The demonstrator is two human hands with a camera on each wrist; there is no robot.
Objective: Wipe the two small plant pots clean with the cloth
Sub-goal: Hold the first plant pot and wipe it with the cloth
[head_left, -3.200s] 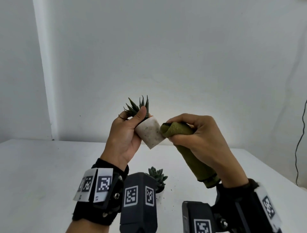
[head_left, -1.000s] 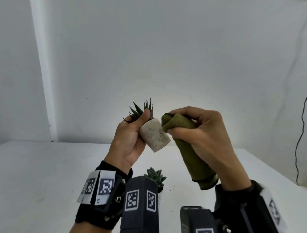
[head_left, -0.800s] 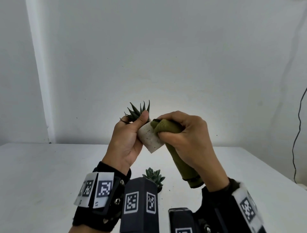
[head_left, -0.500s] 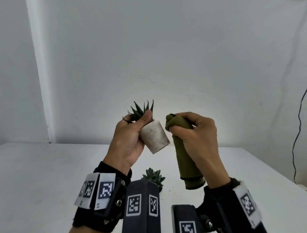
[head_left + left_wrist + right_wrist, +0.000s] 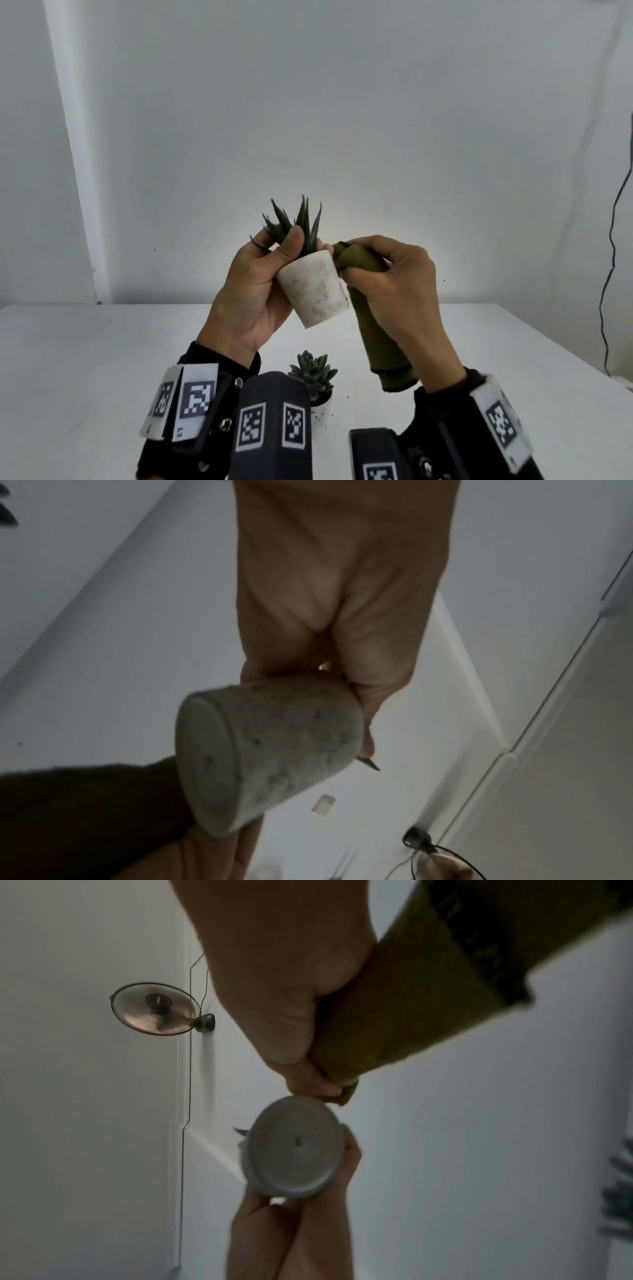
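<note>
A person's left hand (image 5: 255, 294) holds a small white plant pot (image 5: 313, 289) raised above a white table (image 5: 85, 359), thumb hooked over the rim beside a spiky dark green succulent (image 5: 296, 222), fingers curled behind the pot. The pot tilts slightly, its base pointing down and to the right. Grey-brown speckles of dirt show on its side.

The right hand (image 5: 394, 284) grips a rolled olive-green cloth (image 5: 380, 339), fingers and thumb pinched around its bunched top end, which now touches the pot's upper right side just under the rim. Half a second ago the cloth stood apart from the pot, with a clear gap; it has come back in for another stroke, and the pot sits a little more upright than before. So the wiping of this pot seems to be under way and, judging by the remaining specks, not finished.

A second small pot (image 5: 322, 409) holding a pale rosette succulent (image 5: 313, 371) stands on the near table, partly hidden behind the wrist cameras, with loose soil crumbs nearby. It appears to await its turn.
</note>
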